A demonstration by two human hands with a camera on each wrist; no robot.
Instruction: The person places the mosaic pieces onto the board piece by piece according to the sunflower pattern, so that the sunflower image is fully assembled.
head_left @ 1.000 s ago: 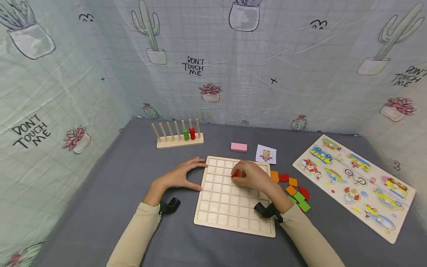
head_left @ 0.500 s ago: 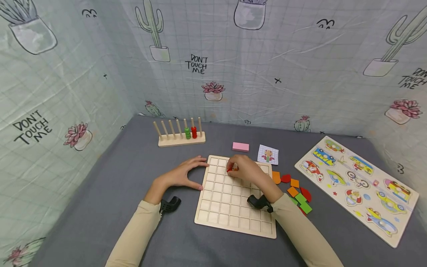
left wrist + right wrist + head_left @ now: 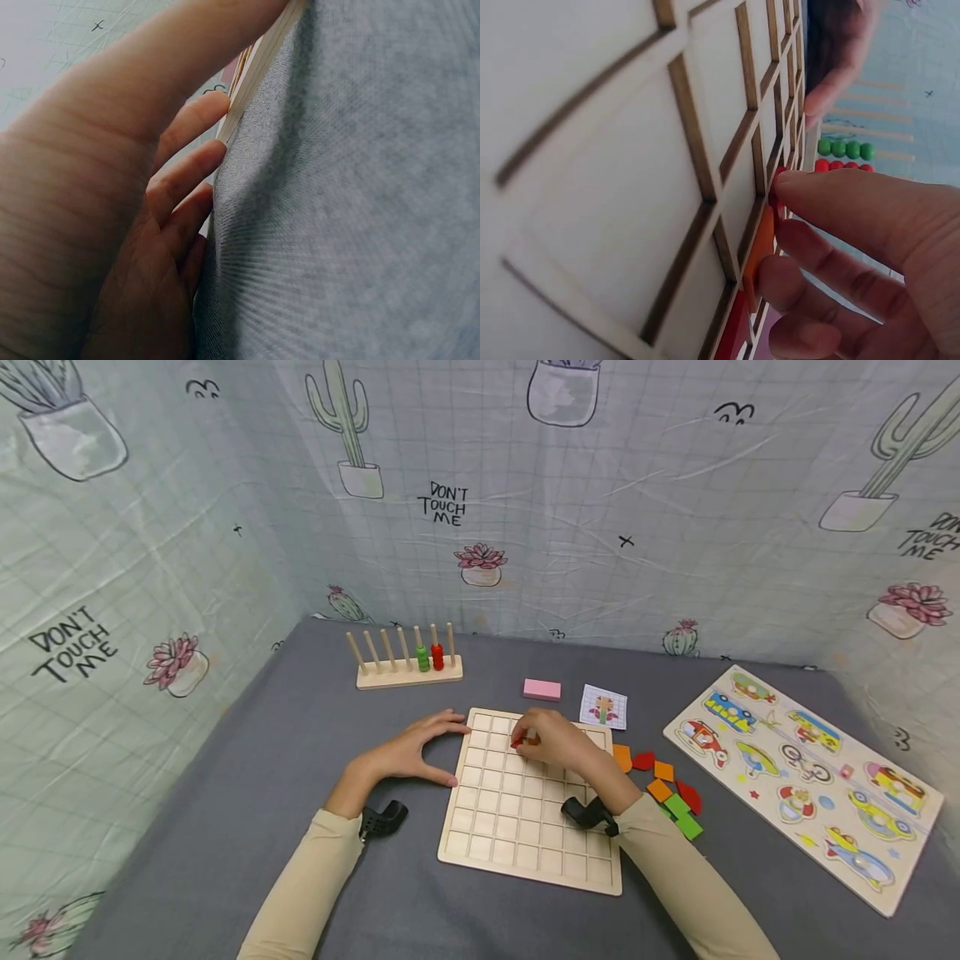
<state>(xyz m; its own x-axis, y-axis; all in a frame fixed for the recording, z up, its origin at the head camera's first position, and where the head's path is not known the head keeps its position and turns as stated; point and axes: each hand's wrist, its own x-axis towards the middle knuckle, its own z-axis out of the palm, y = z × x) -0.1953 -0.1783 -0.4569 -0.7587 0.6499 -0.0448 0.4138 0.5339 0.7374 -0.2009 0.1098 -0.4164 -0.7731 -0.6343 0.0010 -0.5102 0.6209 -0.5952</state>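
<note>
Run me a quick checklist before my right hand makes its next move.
1. Left hand on the left edge of the wooden board: ok, touching it.
2. Right hand holding the red piece: ok, pinched.
3. Red piece seated flat in a cell: cannot tell, it is partly hidden.
4. Picture card uncovered: ok, lying just beyond the board.
5. Green tiles spread apart: not ok, bunched right of the board.

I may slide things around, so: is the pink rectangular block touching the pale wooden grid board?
Apart: the head view shows grey cloth between the pink rectangular block and the far edge of the pale wooden grid board.
</note>
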